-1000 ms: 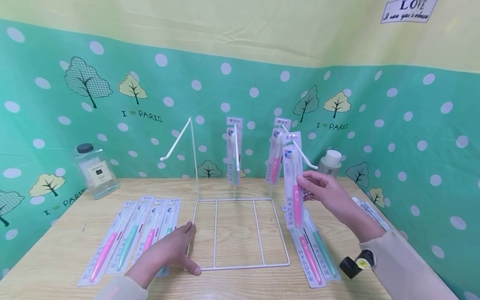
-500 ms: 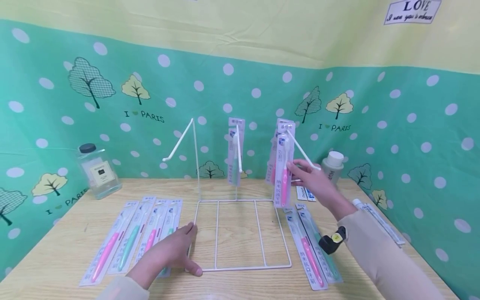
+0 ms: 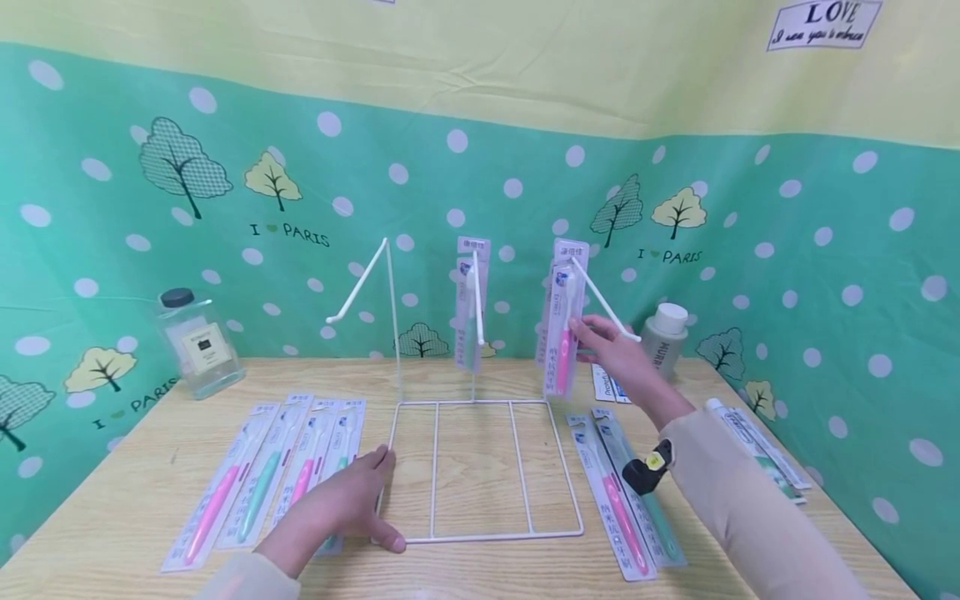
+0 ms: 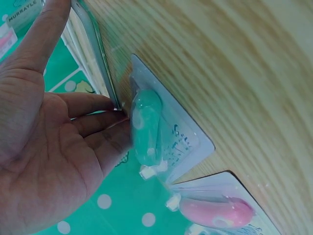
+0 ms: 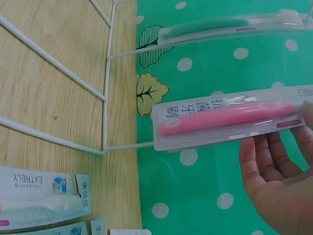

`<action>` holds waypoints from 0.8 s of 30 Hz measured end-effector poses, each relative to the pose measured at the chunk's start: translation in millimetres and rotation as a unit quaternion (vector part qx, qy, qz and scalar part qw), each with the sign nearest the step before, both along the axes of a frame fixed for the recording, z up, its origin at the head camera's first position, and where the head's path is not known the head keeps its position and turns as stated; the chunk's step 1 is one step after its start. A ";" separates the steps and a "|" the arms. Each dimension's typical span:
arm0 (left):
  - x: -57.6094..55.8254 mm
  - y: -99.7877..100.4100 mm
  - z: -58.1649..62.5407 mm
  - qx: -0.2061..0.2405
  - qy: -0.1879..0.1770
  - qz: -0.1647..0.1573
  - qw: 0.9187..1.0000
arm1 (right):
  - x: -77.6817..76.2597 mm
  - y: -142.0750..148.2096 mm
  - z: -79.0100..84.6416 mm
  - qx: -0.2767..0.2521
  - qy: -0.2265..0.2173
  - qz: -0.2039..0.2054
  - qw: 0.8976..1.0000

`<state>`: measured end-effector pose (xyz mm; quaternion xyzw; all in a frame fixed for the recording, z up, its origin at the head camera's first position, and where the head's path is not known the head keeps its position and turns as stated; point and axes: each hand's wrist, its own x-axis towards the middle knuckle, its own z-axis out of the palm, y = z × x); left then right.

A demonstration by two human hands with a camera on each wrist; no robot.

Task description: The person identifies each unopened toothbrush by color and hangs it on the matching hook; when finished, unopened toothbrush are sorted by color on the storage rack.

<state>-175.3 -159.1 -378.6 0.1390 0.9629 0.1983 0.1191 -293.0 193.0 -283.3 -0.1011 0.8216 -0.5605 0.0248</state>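
Observation:
My right hand (image 3: 618, 358) pinches the edge of a packaged pink toothbrush (image 3: 562, 333), which hangs upright at the right hook (image 3: 607, 308) of a white wire rack (image 3: 480, 538). Another pack behind it is mostly hidden. A packaged green toothbrush (image 5: 210, 27) hangs from the middle hook, and the left hook (image 3: 356, 282) is bare. My left hand (image 3: 352, 500) lies with fingers and thumb spread along the left side of the rack's base. In the left wrist view, its fingertips (image 4: 115, 104) touch the rack beside a green toothbrush pack (image 4: 149, 127).
Several toothbrush packs (image 3: 217, 500) lie left of the rack, and two more (image 3: 618, 508) lie on its right. A glass bottle (image 3: 198, 346) stands at the back left, a white-capped bottle (image 3: 666, 333) at the back right. Tubes (image 3: 757, 442) lie along the right edge.
My right hand has carried the pink toothbrush pack left and back along the right hook, close to the pack behind it. My left hand stays on the rack.

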 end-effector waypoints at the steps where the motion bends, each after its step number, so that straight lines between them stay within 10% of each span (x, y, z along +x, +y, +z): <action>1: 0.0 0.3 -0.1 0.001 0.000 0.001 1.000 | -0.6 0.9 -0.1 0.001 0.002 0.002 1.000; 13: -0.7 0.9 0.7 0.001 -0.004 0.006 1.000 | -1.0 25.2 -2.2 0.009 0.033 -0.005 0.999; 24: -1.9 0.7 -0.5 0.005 -0.008 0.007 1.000 | 31.6 74.2 -10.9 0.112 0.014 0.002 0.994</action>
